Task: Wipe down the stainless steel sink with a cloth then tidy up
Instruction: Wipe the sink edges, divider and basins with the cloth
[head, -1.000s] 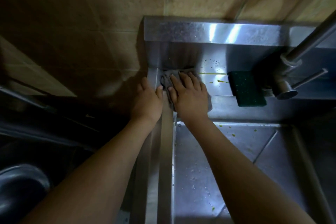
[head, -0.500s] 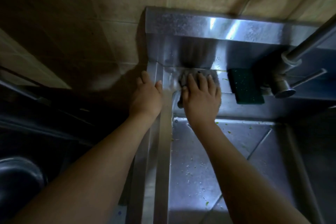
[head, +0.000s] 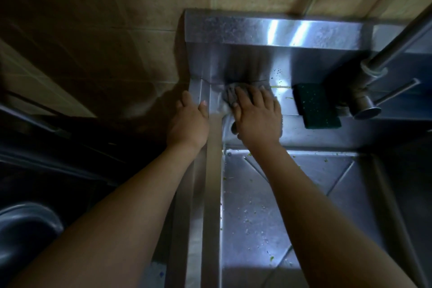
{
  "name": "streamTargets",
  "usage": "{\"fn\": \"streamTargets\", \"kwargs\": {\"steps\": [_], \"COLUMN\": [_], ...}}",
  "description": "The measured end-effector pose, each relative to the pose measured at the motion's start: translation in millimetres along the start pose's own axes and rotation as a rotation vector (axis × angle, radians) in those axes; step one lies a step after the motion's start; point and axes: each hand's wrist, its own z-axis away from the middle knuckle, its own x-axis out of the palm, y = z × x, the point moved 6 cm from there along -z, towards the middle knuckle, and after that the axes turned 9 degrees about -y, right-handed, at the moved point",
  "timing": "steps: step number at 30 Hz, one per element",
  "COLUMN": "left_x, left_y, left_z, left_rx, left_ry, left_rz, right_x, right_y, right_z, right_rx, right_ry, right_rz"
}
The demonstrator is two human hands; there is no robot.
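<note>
The stainless steel sink point(head: 289, 196) fills the right half of the view, with green food bits on its basin and back ledge. A grey cloth point(head: 230, 98) lies on the back ledge at the sink's rear left corner. My right hand point(head: 257, 117) presses flat on the cloth with fingers spread, covering most of it. My left hand point(head: 189, 121) rests flat on the sink's left rim, fingers straight, just left of the cloth.
A dark green scouring sponge point(head: 315, 105) lies on the ledge right of my right hand. The steel faucet point(head: 371, 91) and its lever stand at the far right. Tiled wall runs behind. A round metal vessel point(head: 25, 231) sits low at the left.
My right hand slid the cloth right along the ledge, then back left toward the corner. My left hand has stayed on the rim.
</note>
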Motion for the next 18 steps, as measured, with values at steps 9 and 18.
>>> {"fn": "streamTargets", "kwargs": {"steps": [9,18], "left_x": [-0.4,1.5], "left_y": [0.6,-1.4], "left_z": [0.3,-2.1], "left_rx": [0.002,-0.005], "left_ry": [-0.005,0.000], "left_rz": [-0.006,-0.007], "right_x": [-15.2,-5.4], "right_y": [34.3,11.3], "right_z": [13.9,8.2], "right_rx": [0.184,-0.032], "right_ry": [0.026,0.016], "right_rz": [0.041,0.072]}}
